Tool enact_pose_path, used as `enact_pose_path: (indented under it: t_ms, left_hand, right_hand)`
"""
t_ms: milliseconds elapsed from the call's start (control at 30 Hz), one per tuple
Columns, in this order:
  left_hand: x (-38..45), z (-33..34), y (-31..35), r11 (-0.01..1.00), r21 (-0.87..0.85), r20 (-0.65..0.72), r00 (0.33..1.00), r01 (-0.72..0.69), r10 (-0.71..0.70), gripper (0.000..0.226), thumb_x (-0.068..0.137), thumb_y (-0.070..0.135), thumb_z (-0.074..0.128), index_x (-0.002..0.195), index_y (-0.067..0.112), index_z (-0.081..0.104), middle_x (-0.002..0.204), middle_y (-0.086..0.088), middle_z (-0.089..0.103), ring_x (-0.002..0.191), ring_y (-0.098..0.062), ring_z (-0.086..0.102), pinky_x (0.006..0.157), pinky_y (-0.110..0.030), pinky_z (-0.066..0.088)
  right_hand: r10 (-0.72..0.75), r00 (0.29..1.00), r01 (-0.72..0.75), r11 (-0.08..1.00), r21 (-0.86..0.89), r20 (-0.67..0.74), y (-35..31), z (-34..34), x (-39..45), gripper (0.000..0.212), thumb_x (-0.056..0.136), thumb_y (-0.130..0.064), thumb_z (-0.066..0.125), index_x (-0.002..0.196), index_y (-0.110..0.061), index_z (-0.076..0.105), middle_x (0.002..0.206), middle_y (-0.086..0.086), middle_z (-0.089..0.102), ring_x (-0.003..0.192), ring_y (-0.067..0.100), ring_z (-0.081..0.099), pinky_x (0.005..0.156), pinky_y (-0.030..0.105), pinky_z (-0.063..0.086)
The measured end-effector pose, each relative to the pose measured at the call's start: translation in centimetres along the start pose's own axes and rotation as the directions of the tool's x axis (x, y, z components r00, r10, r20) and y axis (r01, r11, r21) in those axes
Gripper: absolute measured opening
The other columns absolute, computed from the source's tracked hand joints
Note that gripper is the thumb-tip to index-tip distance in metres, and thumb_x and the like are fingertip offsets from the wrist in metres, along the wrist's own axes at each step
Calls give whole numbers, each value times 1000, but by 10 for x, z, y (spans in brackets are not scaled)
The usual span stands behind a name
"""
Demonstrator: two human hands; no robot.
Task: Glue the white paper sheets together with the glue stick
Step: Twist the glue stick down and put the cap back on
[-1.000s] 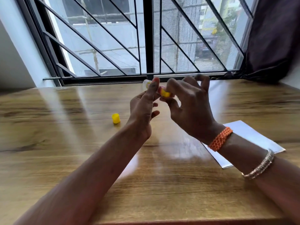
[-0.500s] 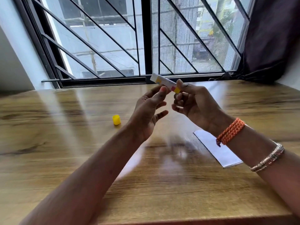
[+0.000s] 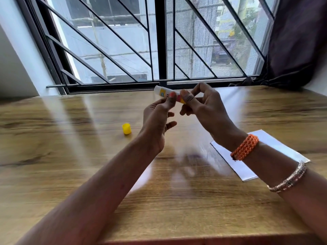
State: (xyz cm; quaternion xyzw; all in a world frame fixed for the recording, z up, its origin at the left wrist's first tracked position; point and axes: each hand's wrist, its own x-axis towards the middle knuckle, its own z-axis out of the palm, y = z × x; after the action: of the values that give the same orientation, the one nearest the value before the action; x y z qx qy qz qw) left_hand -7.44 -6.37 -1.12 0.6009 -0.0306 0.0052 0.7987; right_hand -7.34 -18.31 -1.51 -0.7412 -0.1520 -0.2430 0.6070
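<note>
An uncapped white glue stick (image 3: 163,92) with a yellow base is held in the air above the wooden table (image 3: 70,165), its open end pointing up and left. My right hand (image 3: 203,106) pinches its yellow base between thumb and fingers. My left hand (image 3: 159,115) grips the white barrel with thumb and fingertips. The yellow cap (image 3: 126,129) stands on the table to the left of my left wrist. White paper sheets (image 3: 230,156) lie on the table at the right, partly hidden under my right forearm.
A barred window (image 3: 159,41) runs along the table's far edge. A dark curtain (image 3: 297,41) hangs at the back right. The table's near edge (image 3: 194,242) lies just below my forearms.
My left hand was open half a second ago and has now closed its thumb and fingers on the stick's barrel. Both hands stay at about the same height.
</note>
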Motion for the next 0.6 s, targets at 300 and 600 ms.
enact_pose_path:
  t_ms: [300,600]
  left_hand:
    - [17,-20,9,989,148,-126,992,23,-4,23,84,45,59,78,22,58,82,6,52,83,-16,46,64,-28,43]
    - [42,-67,11,525,841,-174,857,-127,485,27,86,41,54,95,18,64,98,-10,71,100,-34,63,89,-42,47]
  right_hand:
    - [205,964,-175,969,-174,170,17,12,-4,19,77,-19,74,87,-21,58,80,1,65,71,11,60,65,25,51]
    - [274,916,-121,885,-449,293,24,69,0,26,74,-26,73,92,-23,54,81,-7,61,91,20,61,88,46,49]
